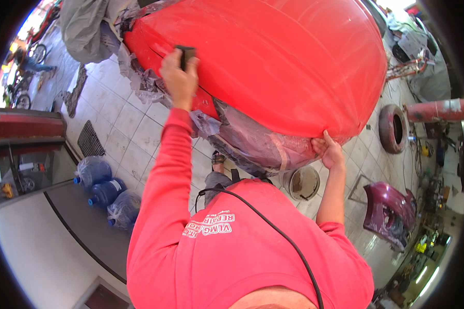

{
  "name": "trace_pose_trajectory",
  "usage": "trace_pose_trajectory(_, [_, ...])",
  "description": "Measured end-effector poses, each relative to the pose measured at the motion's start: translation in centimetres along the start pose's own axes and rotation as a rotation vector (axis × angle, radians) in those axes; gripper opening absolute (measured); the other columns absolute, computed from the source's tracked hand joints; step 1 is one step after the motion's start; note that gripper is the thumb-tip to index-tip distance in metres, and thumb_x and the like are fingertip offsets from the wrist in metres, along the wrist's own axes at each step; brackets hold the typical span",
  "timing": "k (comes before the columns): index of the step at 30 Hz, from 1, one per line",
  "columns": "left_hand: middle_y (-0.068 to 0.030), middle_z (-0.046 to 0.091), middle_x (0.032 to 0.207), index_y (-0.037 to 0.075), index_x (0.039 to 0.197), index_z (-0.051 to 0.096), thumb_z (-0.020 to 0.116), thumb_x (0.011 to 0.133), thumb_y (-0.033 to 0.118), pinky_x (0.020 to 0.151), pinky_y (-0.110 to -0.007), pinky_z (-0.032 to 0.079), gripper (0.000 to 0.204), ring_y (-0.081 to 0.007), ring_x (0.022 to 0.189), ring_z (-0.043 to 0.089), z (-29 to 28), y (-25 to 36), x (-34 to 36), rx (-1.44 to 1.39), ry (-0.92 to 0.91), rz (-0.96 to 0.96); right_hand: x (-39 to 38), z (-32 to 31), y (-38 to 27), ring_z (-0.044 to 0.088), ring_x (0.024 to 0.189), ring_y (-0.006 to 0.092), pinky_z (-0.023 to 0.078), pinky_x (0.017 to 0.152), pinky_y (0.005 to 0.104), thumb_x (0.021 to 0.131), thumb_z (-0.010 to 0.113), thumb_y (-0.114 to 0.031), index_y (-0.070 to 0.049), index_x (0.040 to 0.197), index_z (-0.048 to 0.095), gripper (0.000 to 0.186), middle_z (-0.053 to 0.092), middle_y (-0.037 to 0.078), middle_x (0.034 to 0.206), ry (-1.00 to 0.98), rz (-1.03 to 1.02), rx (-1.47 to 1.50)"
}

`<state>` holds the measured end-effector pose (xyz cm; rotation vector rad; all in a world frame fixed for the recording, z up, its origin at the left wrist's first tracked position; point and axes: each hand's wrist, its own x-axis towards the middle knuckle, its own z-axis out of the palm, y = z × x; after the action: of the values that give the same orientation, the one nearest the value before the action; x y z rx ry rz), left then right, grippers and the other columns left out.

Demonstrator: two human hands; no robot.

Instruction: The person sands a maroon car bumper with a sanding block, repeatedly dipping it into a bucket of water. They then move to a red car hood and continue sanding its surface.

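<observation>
A glossy red car hood (273,56) fills the upper middle of the view, with wet-looking streaks and pale smears on it. My left hand (179,82) is closed round a small dark block (186,55), which looks like a sanding block, held against the red panel near its left edge. At the hood's front edge on the right, my right hand (329,149) rests with fingers bent and apart, touching the rim; it holds no tool. Clear plastic film (252,136) covers the car's front below the hood, torn along the left side.
A round bucket (301,183) stands on the tiled floor under the car's front. To the right are a tyre (392,129) and a purple bumper (389,213). Several blue water jugs (107,192) stand at the left. A black cable (273,232) crosses my red shirt.
</observation>
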<state>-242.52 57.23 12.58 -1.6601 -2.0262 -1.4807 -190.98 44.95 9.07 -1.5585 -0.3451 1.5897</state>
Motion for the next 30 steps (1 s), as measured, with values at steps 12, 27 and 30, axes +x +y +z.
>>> trace_pose_trajectory(12, [-0.0237,0.066,0.111,-0.005,0.114,0.062,0.083,0.082,0.043,0.097,-0.049,0.049,0.061,-0.0405,0.11,0.06,0.4,8.4,-8.2,0.037,0.067,-0.354,-0.9,-16.6,-1.6,0.076,0.073,0.0265,0.062,0.061,0.0367,0.103,0.063,-0.044,-0.004,0.102,0.064,0.04,0.076,0.014,0.086,-0.113,0.058,-0.156])
trace_pose_trajectory(27, [-0.0284,0.066,0.11,-0.007,0.112,0.06,0.081,0.078,0.057,0.094,-0.048,0.052,0.076,-0.0428,0.108,0.065,1.9,10.2,-9.4,-0.03,0.085,-0.689,-1.9,-24.5,-1.7,0.075,0.075,0.029,0.062,0.061,0.0376,0.101,0.068,-0.04,-0.002,0.105,0.06,0.039,0.074,0.017,0.089,-0.033,0.122,-0.201])
trace_pose_trajectory(30, [-0.0277,0.065,0.11,-0.007,0.111,0.061,0.08,0.081,0.055,0.094,-0.048,0.051,0.071,-0.0426,0.106,0.064,1.0,8.0,-5.8,0.012,0.126,-0.749,-1.5,-22.1,-2.1,0.076,0.073,0.0283,0.063,0.06,0.0373,0.1,0.069,-0.042,-0.004,0.101,0.062,0.039,0.075,0.015,0.086,-0.049,0.1,-0.268])
